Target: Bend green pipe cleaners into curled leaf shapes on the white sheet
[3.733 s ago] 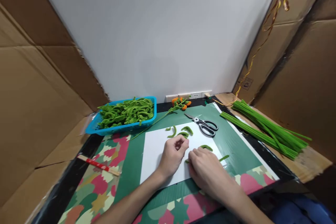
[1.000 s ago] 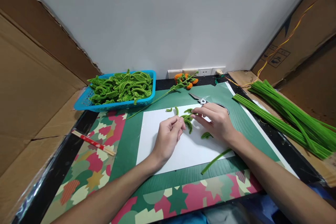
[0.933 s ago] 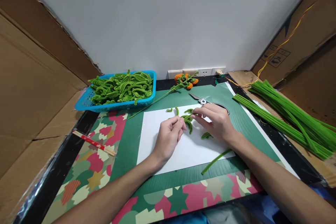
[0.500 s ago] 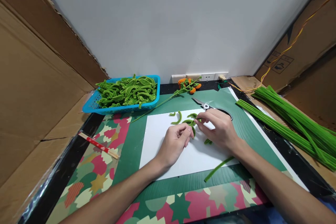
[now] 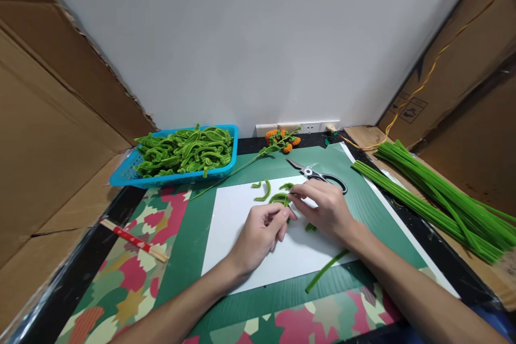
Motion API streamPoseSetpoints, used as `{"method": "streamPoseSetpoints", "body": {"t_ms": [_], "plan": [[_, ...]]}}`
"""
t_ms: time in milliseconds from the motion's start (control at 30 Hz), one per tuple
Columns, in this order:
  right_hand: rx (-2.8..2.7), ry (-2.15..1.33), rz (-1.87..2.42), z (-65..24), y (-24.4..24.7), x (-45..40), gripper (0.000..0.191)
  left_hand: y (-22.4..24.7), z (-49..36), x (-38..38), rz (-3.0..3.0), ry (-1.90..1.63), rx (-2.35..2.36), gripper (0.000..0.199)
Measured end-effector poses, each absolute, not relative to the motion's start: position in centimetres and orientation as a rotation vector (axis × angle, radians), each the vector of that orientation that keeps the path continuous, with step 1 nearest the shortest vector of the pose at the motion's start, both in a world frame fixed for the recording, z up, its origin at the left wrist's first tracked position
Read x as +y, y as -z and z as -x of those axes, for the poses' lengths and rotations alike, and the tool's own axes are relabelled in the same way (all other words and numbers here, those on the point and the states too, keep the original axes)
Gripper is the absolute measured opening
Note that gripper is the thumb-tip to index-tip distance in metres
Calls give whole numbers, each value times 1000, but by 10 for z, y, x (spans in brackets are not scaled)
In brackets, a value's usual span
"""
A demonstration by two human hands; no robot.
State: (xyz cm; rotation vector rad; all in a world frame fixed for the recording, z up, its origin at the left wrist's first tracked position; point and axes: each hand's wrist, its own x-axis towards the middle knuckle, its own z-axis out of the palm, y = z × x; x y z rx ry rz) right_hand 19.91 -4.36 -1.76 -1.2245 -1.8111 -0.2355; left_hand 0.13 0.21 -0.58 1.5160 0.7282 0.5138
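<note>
Over a white sheet of paper (image 5: pixel 226 236), my left hand (image 5: pixel 262 228) and my right hand (image 5: pixel 320 207) meet, both closed in a pinch. Between them is a green fuzzy pipe cleaner piece (image 5: pixel 279 199), curved and partly covered by my fingers. Both hands appear to grip it. Beside them on the paper lie a curved green piece (image 5: pixel 266 192) and a short one (image 5: pixel 256 185). Another small green piece (image 5: pixel 310 227) rests under my right hand. A longer straight pipe cleaner (image 5: pixel 324 273) crosses the paper's near edge. Scissors (image 5: pixel 308 171) lie just behind my right hand.
At the back left, a blue basket (image 5: pixel 226 172) holds many curled green pieces. An orange-flowered stem (image 5: pixel 258 155) lies behind the paper. Long green pipe cleaners (image 5: pixel 439 193) are bundled at right. Wrapped chopsticks (image 5: pixel 133 239) lie left. Cardboard walls (image 5: pixel 52 118) flank the table.
The camera view has shifted slightly, moving the scene left and down. My right fingers have drawn slightly back from the tip of the piece; both hands stay close together over the paper.
</note>
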Motion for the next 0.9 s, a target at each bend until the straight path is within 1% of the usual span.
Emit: {"method": "streamPoseSetpoints", "body": {"t_ms": [200,433,700,900], "plan": [[-1779,227,1245,-200,17,-42,12,4,0,3,-1482,-488,690,42],[-1755,268,1205,-200,14,-43,11,5,3,5,-1426,-488,654,34],[-1744,336,1170,-198,11,-44,10,8,3,5,-1429,-516,673,39],[-1732,359,1160,-197,8,-45,12,9,2,5,-1415,-536,703,35]]}}
